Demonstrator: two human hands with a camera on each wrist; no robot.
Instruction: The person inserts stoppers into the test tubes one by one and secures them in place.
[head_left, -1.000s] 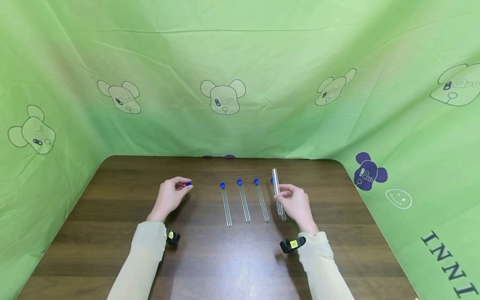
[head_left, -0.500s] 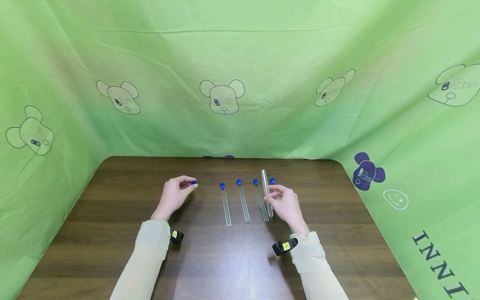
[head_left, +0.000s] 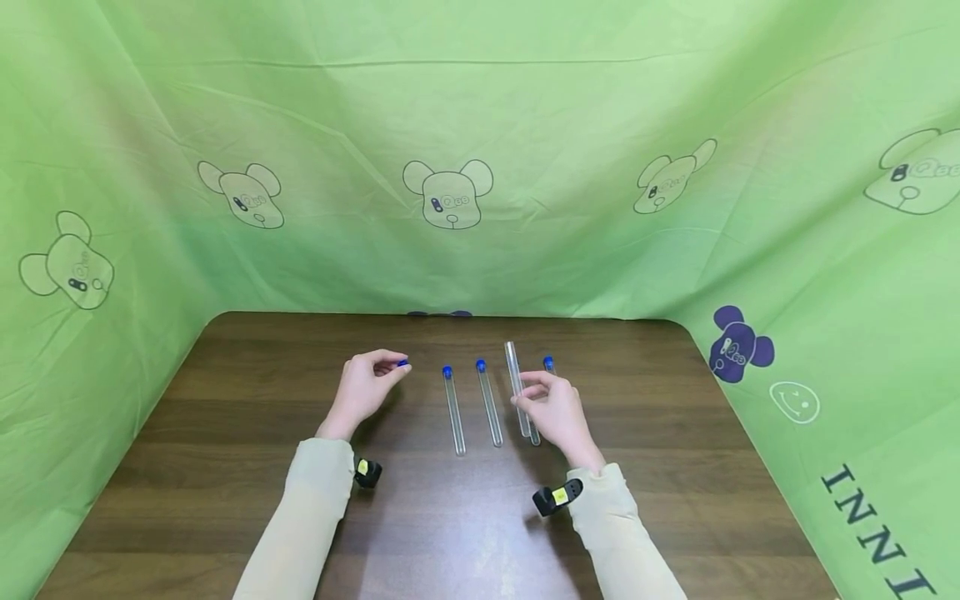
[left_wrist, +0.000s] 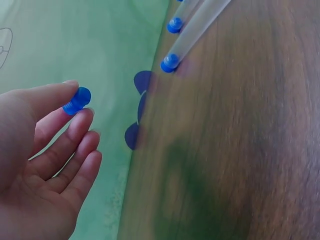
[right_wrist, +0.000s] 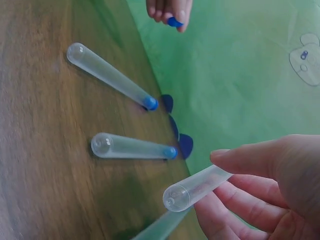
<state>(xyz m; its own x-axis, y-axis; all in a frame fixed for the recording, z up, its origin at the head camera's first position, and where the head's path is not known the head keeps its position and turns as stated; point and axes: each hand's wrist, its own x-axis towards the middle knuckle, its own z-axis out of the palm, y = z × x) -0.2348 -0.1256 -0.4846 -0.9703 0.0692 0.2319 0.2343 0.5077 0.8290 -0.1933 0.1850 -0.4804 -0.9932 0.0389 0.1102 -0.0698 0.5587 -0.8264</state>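
Between thumb and forefinger my left hand (head_left: 363,390) pinches a small blue cap (left_wrist: 77,101), held above the left part of the table. My right hand (head_left: 553,412) grips a clear, uncapped test tube (right_wrist: 197,188) by its side, the tube tilted with its rounded end toward me. Beneath that tube lies a capped one, mostly covered in the head view. To its left, two test tubes with blue caps lie side by side, a left one (head_left: 454,417) and a middle one (head_left: 490,408). Another blue-capped tube (head_left: 549,363) shows partly behind my right hand.
The tubes lie on a dark brown wooden table (head_left: 225,500). A green cloth (head_left: 450,100) printed with bear heads hangs behind the table and along both sides. A black wrist camera (head_left: 557,497) sits at my right cuff, another (head_left: 367,472) at my left.
My right hand has moved left with the uncapped tube, from over the rightmost capped tube to over its neighbour. My left hand has moved slightly right, still pinching the cap.
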